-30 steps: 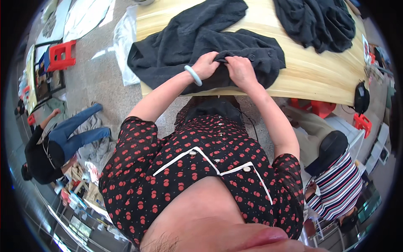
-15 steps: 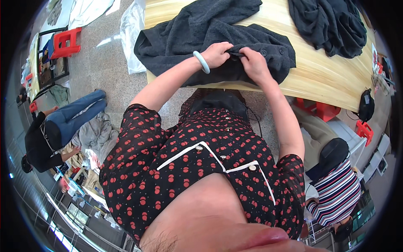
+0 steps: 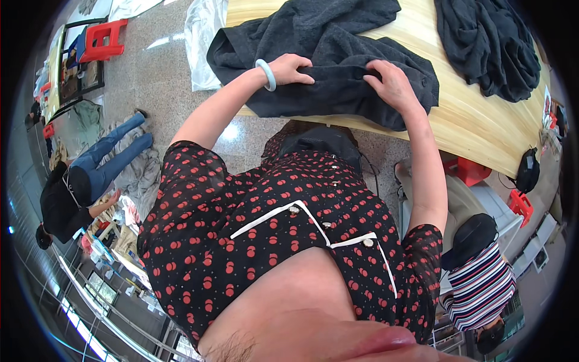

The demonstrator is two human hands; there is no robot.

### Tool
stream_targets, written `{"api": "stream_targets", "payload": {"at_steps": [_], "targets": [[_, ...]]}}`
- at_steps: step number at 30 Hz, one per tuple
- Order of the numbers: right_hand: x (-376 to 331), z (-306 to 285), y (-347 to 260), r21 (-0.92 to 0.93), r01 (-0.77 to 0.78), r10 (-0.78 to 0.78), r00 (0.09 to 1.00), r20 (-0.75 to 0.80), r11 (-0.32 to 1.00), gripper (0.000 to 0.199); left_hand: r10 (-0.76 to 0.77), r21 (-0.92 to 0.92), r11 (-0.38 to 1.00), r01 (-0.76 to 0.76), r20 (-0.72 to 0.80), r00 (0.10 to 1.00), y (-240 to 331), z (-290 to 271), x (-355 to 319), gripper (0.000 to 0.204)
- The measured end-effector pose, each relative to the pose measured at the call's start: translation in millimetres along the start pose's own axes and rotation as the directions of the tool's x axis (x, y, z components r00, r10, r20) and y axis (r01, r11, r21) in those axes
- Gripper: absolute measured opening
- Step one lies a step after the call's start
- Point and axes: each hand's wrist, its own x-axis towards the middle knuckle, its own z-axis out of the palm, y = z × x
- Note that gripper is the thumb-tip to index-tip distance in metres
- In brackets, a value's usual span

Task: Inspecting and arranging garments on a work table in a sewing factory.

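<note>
A dark grey knitted cardigan (image 3: 338,99) lies bunched near the table's front edge, its lower part hanging slightly over that edge. My left hand (image 3: 289,69), with a pale bangle at the wrist, grips a fold of it between thumb and fingers. To the right, my right hand (image 3: 392,87) has its thumb and fingers on the same fold, near the ribbed end. The fold stretches between both hands. A round dark button shows just right of my right hand. Fabric hides some fingertips.
Another dark garment (image 3: 491,48) lies heaped at the table's far right. Clear plastic (image 3: 202,45) hangs by the left edge of the wooden table (image 3: 482,130). Red stools (image 3: 102,39) stand around. One person (image 3: 72,187) is at left, another in stripes (image 3: 482,289) at right.
My hands have moved apart from their close pinch at the button edge, left hand leftward, right hand rightward. The cardigan's front fold is now spread between them, and fewer buttons show.
</note>
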Motion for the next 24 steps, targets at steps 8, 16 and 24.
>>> {"api": "stream_targets", "payload": {"at_steps": [8,16,24], "targets": [[12,43,-35,-0.029,0.295,-0.296,0.954,-0.044,0.955,0.02,0.093,0.016,0.996,-0.093,-0.034,0.995,15,7,4,0.03],[-32,59,-55,-0.065,0.266,-0.272,0.953,-0.13,0.962,0.015,-0.036,-0.035,0.999,0.037,0.044,0.998,8,14,3,0.039],[-32,65,-51,-0.045,0.247,-0.247,0.969,-0.011,0.968,0.012,0.044,0.07,0.996,-0.049,0.073,0.996,5,31,16,0.036]]}}
